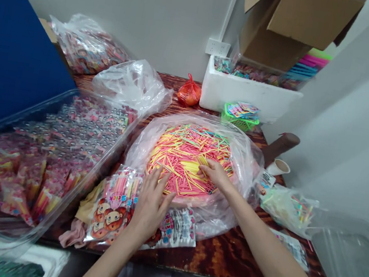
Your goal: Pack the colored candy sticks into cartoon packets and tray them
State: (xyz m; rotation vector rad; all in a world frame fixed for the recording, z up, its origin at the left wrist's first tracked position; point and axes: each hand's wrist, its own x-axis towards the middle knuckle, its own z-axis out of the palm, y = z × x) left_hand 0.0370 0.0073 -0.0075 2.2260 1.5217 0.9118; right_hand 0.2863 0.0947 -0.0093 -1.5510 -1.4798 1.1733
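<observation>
A clear plastic bag (245,150) lies opened out on the table, heaped with thin pink, yellow and green sticks (183,150). My right hand (216,175) reaches into the heap from the right, its fingers closed on a few yellow sticks (203,160). At the heap's near left edge, my left hand (152,203) lies palm down with its fingers apart, holding nothing. Below and beside it are printed pouches (112,213) with cartoon figures, some with pink and yellow sticks showing inside. The left hand and forearm partly cover these pouches.
A large clear tub (96,169) of filled small packets stands left. Behind are a red bag (189,92), a green basket (242,121) with cards and a white foam box (250,93) under a carton. A paper cup (279,167) and a small bag of sticks (287,207) sit right.
</observation>
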